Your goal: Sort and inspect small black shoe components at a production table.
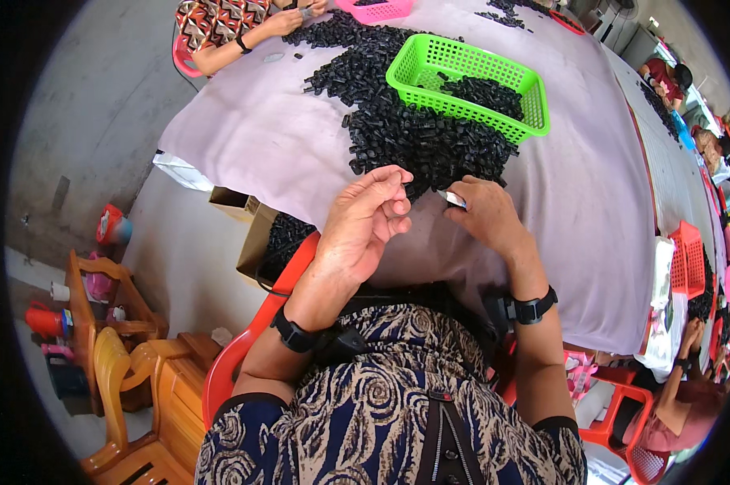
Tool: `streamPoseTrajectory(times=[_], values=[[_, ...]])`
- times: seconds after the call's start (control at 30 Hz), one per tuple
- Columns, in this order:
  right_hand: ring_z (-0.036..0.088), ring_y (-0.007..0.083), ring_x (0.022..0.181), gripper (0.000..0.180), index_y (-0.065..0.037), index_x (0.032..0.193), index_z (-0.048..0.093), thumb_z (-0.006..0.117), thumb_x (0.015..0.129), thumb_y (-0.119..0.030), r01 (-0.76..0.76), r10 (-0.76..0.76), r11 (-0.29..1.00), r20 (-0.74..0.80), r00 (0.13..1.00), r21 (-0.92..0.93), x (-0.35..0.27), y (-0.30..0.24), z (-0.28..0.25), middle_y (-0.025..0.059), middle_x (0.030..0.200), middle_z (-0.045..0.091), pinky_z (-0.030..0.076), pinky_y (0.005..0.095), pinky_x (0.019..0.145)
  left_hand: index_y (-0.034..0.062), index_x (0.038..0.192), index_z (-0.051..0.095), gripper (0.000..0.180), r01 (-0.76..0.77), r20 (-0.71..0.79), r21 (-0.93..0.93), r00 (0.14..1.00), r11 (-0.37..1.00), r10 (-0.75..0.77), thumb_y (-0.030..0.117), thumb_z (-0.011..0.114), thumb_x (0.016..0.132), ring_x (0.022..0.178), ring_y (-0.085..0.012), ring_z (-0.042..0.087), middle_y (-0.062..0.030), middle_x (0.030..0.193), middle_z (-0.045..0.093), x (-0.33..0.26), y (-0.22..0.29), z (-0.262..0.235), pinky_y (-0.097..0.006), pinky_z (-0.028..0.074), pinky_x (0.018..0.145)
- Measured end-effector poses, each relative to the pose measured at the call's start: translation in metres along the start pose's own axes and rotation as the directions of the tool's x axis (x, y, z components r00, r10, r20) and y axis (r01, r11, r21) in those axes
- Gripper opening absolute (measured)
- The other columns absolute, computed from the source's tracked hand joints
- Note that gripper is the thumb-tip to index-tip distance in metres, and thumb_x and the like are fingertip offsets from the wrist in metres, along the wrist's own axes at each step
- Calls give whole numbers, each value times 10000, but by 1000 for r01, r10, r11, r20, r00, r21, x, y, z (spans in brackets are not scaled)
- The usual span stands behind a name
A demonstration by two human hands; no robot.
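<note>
A large heap of small black plastic pieces point(429, 149) spreads over the cloth-covered table in front of me. My left hand point(365, 214) is raised at the heap's near edge, its thumb and forefinger pinched together. Whatever they hold is too small and hidden to make out. Just to the right, my right hand point(490, 214) is closed around a small tool with a pale, shiny blade-like tip point(452, 198), which points toward the left hand. Most of that tool is hidden in the fingers. The two hands are apart.
A green plastic basket point(466, 56) with black pieces stands behind the heap. Across the table, another person's hand point(284, 22) works near a pink basket point(377, 10). An open cardboard box point(256, 242) of black pieces sits at my left, by a red chair point(219, 380).
</note>
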State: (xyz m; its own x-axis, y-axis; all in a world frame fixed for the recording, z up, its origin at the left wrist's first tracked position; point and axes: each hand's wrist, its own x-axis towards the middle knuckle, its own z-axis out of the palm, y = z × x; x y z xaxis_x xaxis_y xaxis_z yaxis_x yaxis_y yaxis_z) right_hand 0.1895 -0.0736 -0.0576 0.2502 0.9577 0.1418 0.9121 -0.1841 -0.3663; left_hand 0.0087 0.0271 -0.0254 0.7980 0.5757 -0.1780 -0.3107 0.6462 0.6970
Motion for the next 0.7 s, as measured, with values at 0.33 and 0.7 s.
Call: streamPoseTrajectory(times=[0.33,0.7], values=[[566,343,788,111,-26,767,575,583,668,-74,27,-24,997,-33,999,77,-6,-3,6,137,784,570,451,439,693,38,946,564,143,31,8,5,999,1000,-31,155,571,864,649,-75,463,26,732,506,-1,-3,1,-235,402,568],[452,80,568,166,-8,823,589,558,662,17,187,-17,737,-258,966,650,-7,-40,-29,44,677,509,367,225,512,55,1011,571,188,-9,-6,265,1000,964,10,169,578,862,749,-94,572,-2,851,589,-2,-13,6,-250,472,605]])
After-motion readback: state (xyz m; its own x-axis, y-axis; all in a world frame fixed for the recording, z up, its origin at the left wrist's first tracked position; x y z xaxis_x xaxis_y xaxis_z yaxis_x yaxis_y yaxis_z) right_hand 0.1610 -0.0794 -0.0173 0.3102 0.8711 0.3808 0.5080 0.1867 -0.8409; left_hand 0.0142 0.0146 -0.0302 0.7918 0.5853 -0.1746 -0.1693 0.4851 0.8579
